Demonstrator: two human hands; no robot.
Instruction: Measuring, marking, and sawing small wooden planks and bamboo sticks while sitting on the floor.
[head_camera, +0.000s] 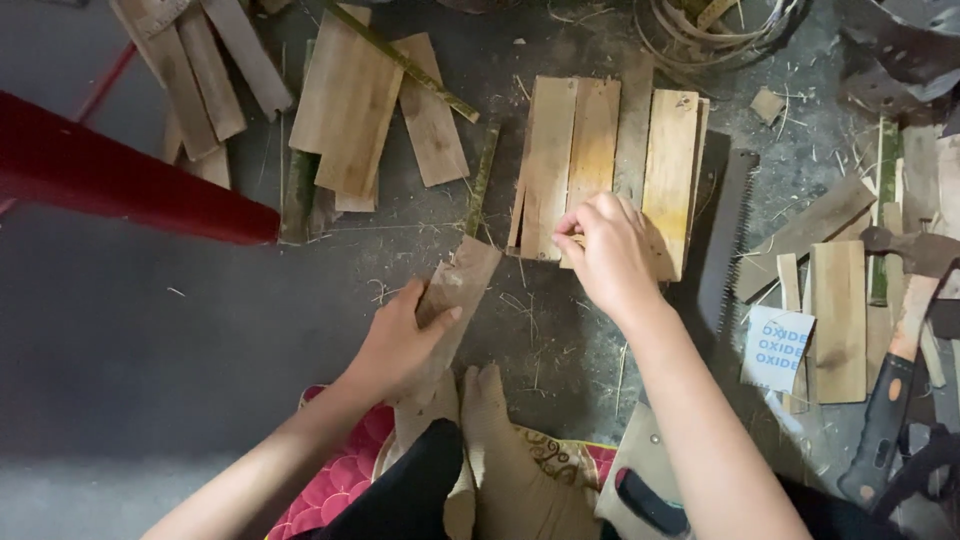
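My left hand (400, 345) grips a bamboo slat (455, 295) at mid-floor; my right hand (605, 250) pinches the near end of the laid-out bamboo slats (600, 160), fingers nearly shut.

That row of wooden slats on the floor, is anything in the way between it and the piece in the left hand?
Nothing visible blocks it. The left hand holds a wooden piece, and only bare floor with shavings separates it from the slat row, where the right hand rests.
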